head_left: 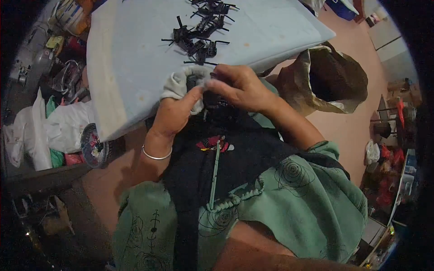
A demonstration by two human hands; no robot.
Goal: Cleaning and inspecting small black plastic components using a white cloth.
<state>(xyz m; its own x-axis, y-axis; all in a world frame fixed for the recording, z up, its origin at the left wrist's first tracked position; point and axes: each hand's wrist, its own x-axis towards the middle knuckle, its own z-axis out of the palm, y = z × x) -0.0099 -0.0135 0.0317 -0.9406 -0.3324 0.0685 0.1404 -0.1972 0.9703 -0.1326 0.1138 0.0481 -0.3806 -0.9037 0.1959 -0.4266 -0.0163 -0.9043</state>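
Observation:
At the near edge of the pale table point(131, 58), my left hand point(173, 114) is closed around a bunched light grey cloth point(174, 86). A small black part point(192, 81) sits in the fold of the cloth. My right hand point(246, 88) meets the cloth from the other side, thumb and fingers pinched together. What lies between the right fingertips is blurred and partly hidden. Just beyond both hands, a cluster of small black plastic parts point(199, 38) with thin protruding strips lies on the table.
To the right of the table stands an open brown sack point(291, 81). White bags point(70, 126) and a round clear container point(94, 143) crowd the left side. Shelving with assorted goods point(386, 176) lines the far right. A black apron point(194, 153) covers my front.

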